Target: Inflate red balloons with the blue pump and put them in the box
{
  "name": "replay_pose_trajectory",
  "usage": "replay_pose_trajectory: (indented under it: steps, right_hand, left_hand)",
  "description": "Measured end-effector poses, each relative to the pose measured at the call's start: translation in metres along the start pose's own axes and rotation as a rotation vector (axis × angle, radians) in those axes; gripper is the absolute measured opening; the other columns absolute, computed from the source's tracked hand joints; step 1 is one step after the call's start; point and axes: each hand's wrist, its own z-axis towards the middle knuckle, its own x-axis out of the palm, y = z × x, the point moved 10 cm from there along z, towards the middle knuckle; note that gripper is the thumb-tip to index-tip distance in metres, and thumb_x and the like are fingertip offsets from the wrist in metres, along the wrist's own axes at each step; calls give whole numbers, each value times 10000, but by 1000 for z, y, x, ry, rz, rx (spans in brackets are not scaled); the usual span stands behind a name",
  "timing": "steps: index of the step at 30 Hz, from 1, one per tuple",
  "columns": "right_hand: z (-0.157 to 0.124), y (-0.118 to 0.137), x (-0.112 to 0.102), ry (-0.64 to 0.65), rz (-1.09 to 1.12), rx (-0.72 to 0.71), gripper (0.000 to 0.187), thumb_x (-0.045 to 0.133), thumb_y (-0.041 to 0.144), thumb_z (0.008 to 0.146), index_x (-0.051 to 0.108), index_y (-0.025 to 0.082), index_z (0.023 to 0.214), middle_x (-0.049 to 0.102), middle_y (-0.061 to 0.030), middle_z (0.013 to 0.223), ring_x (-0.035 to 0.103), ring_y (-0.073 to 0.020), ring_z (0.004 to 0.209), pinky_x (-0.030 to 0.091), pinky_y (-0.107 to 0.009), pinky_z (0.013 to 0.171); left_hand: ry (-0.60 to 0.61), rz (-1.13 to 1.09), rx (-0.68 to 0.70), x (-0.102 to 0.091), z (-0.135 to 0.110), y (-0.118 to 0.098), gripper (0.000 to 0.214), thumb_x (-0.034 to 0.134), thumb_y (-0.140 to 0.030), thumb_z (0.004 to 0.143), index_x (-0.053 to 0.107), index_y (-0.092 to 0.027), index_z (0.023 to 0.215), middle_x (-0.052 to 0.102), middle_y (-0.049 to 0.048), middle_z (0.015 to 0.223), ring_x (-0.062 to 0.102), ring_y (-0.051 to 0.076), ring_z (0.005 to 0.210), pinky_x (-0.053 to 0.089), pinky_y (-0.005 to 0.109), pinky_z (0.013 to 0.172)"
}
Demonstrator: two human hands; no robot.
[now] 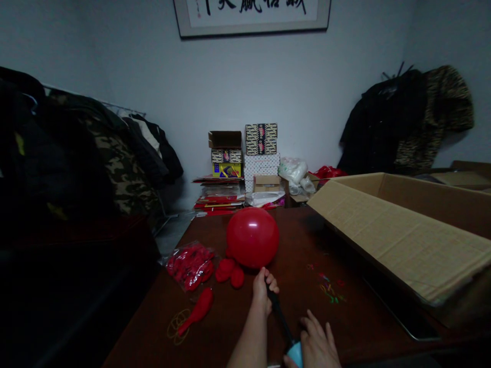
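A round, inflated red balloon [252, 236] sits on the dark wooden table [356, 317], its neck on the tip of a black hand pump [280, 317]. My left hand [263, 292] is closed around the pump's nozzle just under the balloon. My right hand [316, 345] grips the pump's light-blue handle [295, 353] at the lower edge of the view. A limp red balloon [199, 308] lies to the left, beside some yellow rubber bands [177, 327].
A clear bag of red balloons [190, 264] and loose red balloons [230, 271] lie left of the pump. Coloured rubber bands [329, 290] are scattered at right. A large open cardboard box [406, 230] fills the right side. Stacked boxes [261, 153] stand at the far wall; coats hang at both sides.
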Motion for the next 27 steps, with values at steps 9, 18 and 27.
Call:
replay_pose_trajectory:
  steps: [9, 18, 27]
  right_hand:
    - [54, 29, -25, -5, 78, 37, 486, 392, 403, 793, 626, 98, 1091, 500, -169, 1323, 312, -316, 1323, 147, -548, 1091]
    - [55, 21, -11, 4, 98, 34, 555, 374, 485, 789, 601, 100, 1117, 510, -179, 1307, 311, -330, 1320, 147, -583, 1075]
    - [16, 6, 23, 47, 6, -16, 536, 442, 428, 773, 597, 71, 1142, 512, -199, 1304, 327, -361, 1309, 205, -595, 1062]
  left_hand:
    - [23, 32, -17, 1, 4, 1, 370, 642, -413, 711, 342, -206, 648, 317, -96, 450, 259, 39, 341, 143, 192, 381]
    - [24, 40, 26, 1, 5, -2, 430, 675, -466, 656, 327, -214, 645, 302, -107, 436, 244, 38, 329, 133, 207, 376]
    - [21, 73, 11, 4, 1, 0, 405, 659, -448, 662, 332, -210, 640, 286, -112, 431, 239, 32, 320, 101, 198, 383]
